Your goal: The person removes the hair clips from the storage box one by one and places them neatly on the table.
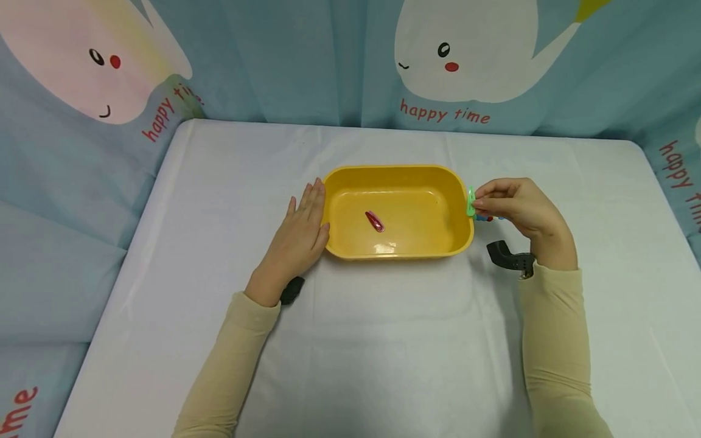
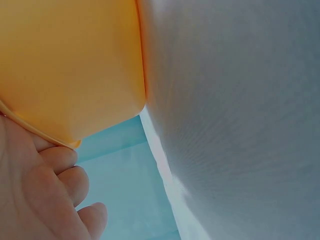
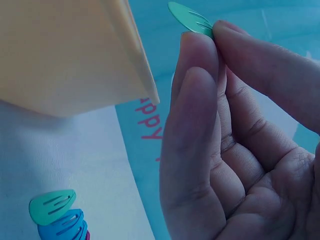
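Observation:
A yellow plastic basin [image 1: 400, 243] stands on the table, with one red snap hair clip [image 1: 375, 221] lying on its floor. My left hand [image 1: 298, 240] rests against the basin's left end, fingers straight along the rim; the left wrist view shows the fingers touching the basin's rim [image 2: 40, 132]. My right hand [image 1: 523, 204] pinches a green snap hair clip [image 3: 190, 19] between thumb and fingertips, held up beside the basin's right rim. Below that hand, on the table, lie another green clip [image 3: 52, 206] and a blue clip [image 3: 62, 227], with a bit of red beside them.
A white cloth [image 1: 383, 340] covers the table. Light blue curtains [image 1: 296, 61] with whale prints hang behind its far edge and at the sides. Black wrist mounts [image 1: 509, 257] jut from both sleeves near the tabletop.

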Motion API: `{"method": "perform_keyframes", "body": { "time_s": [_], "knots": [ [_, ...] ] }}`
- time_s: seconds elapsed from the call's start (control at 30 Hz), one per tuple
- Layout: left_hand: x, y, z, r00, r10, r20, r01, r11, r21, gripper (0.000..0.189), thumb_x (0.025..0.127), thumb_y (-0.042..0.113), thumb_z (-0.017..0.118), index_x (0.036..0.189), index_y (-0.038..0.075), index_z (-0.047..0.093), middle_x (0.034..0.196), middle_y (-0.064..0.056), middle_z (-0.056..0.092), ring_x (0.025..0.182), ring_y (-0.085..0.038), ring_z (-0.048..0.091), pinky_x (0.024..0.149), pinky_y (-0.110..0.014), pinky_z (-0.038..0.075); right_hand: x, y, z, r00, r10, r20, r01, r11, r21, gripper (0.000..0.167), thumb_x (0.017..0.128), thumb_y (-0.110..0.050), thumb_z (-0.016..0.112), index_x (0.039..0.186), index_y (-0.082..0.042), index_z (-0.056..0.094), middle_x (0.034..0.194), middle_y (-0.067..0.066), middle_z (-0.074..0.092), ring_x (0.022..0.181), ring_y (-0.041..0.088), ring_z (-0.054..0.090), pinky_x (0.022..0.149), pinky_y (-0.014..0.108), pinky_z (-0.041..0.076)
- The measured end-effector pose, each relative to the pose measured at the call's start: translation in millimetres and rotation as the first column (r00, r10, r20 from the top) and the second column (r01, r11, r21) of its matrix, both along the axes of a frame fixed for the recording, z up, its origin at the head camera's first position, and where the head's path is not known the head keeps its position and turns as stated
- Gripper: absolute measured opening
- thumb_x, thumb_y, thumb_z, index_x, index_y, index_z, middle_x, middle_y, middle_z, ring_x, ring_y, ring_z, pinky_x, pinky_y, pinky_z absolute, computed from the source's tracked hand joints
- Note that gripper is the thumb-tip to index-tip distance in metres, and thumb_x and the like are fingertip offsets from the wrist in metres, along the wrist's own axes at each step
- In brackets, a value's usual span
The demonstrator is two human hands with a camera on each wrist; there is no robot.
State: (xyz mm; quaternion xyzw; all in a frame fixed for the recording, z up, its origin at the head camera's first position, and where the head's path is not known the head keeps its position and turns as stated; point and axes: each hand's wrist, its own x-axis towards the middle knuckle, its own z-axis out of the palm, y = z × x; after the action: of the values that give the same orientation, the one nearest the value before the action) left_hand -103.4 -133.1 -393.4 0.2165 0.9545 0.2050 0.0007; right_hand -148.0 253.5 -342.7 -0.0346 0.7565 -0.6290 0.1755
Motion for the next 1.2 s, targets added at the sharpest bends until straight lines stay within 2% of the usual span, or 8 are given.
{"method": "perform_keyframes", "body": {
  "time_s": [0.13,0.33,0.7,1.0,1.2],
  "knots": [
    [-0.3,0.9,-0.3,1.0,0.003,0.0,-0.003,1.0,0.002,0.062,0.1,0.021,0.034,0.15,-0.001,0.003,0.157,-0.011,0.0,0.144,-0.025,0.001,0.114,-0.047,0.002,0.2,3.3,-2.1,1.0,-0.017,0.013,0.018,0.999,-0.035,0.012,0.086,0.005,0.063,0.086,-0.005,0.07,0.076,0.004,0.069,0.068,0.017,0.065,0.067,0.025,0.054],
    [-0.9,1.1,0.4,1.0,0.004,0.014,-0.004,1.0,-0.005,0.062,0.101,0.021,0.033,0.15,-0.001,0.001,0.157,-0.011,-0.001,0.143,-0.023,-0.002,0.114,-0.046,0.001,0.1,8.7,-3.2,0.999,-0.05,-0.002,0.049,0.998,-0.031,0.013,0.086,0.005,0.063,0.086,-0.006,0.071,0.076,0.003,0.069,0.068,0.017,0.064,0.066,0.023,0.054],
    [-0.9,1.2,0.1,1.0,0.009,0.015,-0.009,1.0,-0.007,0.062,0.101,0.02,0.033,0.15,0.0,0.0,0.157,-0.01,-0.002,0.143,-0.022,-0.002,0.114,-0.045,0.001,0.5,24.3,-6.9,0.991,-0.131,0.026,0.132,0.99,-0.044,0.011,0.086,0.003,0.065,0.084,-0.006,0.071,0.077,0.003,0.069,0.068,0.018,0.063,0.067,0.022,0.053],
    [-0.9,0.5,-0.8,1.0,0.008,0.009,-0.008,1.0,-0.005,0.062,0.101,0.02,0.032,0.15,-0.001,0.002,0.157,-0.011,0.0,0.143,-0.022,-0.002,0.114,-0.046,0.002,0.4,41.3,-13.5,0.972,-0.223,0.078,0.228,0.971,-0.068,0.018,0.086,0.004,0.064,0.079,-0.009,0.073,0.078,0.001,0.067,0.07,0.012,0.063,0.068,0.02,0.053],
    [-1.4,0.5,-1.1,1.0,0.004,0.006,-0.004,1.0,0.003,0.062,0.1,0.019,0.033,0.15,-0.001,0.002,0.157,-0.011,0.0,0.143,-0.022,-0.002,0.114,-0.047,0.002,0.2,48.6,-16.9,0.962,-0.25,0.105,0.26,0.962,-0.088,0.019,0.085,0.006,0.064,0.078,-0.009,0.073,0.078,0.001,0.068,0.07,0.012,0.064,0.067,0.02,0.053]
  ]
}}
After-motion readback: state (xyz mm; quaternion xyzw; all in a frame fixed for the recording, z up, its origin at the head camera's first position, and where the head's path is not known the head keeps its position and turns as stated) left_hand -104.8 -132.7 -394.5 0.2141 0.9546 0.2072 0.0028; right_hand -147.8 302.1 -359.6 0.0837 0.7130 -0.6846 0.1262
